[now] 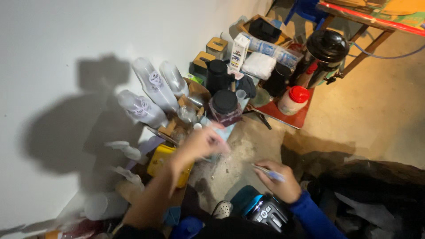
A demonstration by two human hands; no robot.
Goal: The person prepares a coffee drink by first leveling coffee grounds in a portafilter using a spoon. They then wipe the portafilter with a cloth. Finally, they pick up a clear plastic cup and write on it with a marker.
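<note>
My left hand [204, 142] is out in front, fingers bent, reaching in w/ the tips toward the dark jar with the black screw lid [225, 107]. It's too blurred to tell if the fingers are closed on anything or just curled. My right hand [280, 181], blue sleeve, sits lower and nearer me, pinched around a thin pale pen-like stick [269, 173] that pokes out to the left.

Step, as I read it: left hand is mid-reach into the clutter, right hand parked w/ the stick. The reach needs care; the jar is packed tight betw. other stuff, so fingers must go in straight w/o knocking neighbours.

Just under my left wrist is a yellow rectangular tin [163, 163]. Left of the jar, three clear plastic bottles [152, 90] lean against the white wall [53, 44]. Behind the jar stands a black pitcher [218, 75], a white carton [239, 52] and a white folded bag [259, 65]. Further right, on a red tray [290, 117]: a jar with a red lid [295, 99] and a big black thermos flask [324, 55]. Below my right hand, a black-and-teal gadget w/ buttons [263, 210]. Bare concrete floor [380, 102] to the right.
</note>
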